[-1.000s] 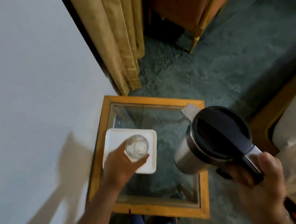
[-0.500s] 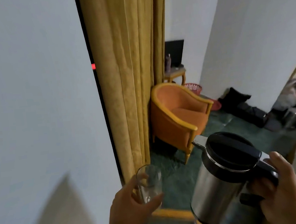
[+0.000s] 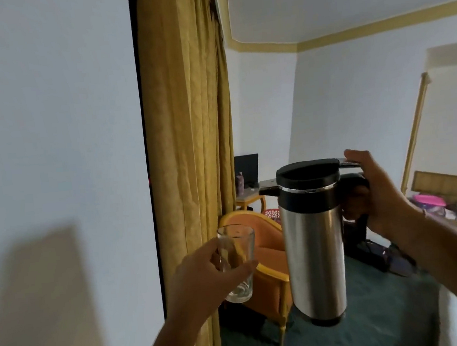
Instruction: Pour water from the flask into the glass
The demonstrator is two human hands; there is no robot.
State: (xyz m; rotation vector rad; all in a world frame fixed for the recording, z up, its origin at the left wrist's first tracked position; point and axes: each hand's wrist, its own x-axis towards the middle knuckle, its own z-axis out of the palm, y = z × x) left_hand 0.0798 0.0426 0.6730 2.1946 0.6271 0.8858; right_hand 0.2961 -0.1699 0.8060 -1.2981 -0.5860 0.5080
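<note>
A tall steel flask (image 3: 314, 251) with a black lid and a spout pointing left hangs upright in mid-air. My right hand (image 3: 374, 195) grips its black handle, thumb resting on the lid lever. To its left, lower down, is a clear empty glass (image 3: 237, 261), held upright by my left hand (image 3: 204, 278) wrapped around its side. Glass and flask are a short gap apart, and the spout sits above and right of the glass rim.
A mustard curtain (image 3: 191, 148) hangs along the white wall on the left. Behind the glass stands an orange armchair (image 3: 267, 269) on green carpet (image 3: 375, 315). A small table with a dark screen (image 3: 247, 168) is farther back. Clutter lies at the right.
The view has tilted up from the glass-topped side table to the room. Both hands have raised the glass and the flask to chest height, and the flask now stands upright.
</note>
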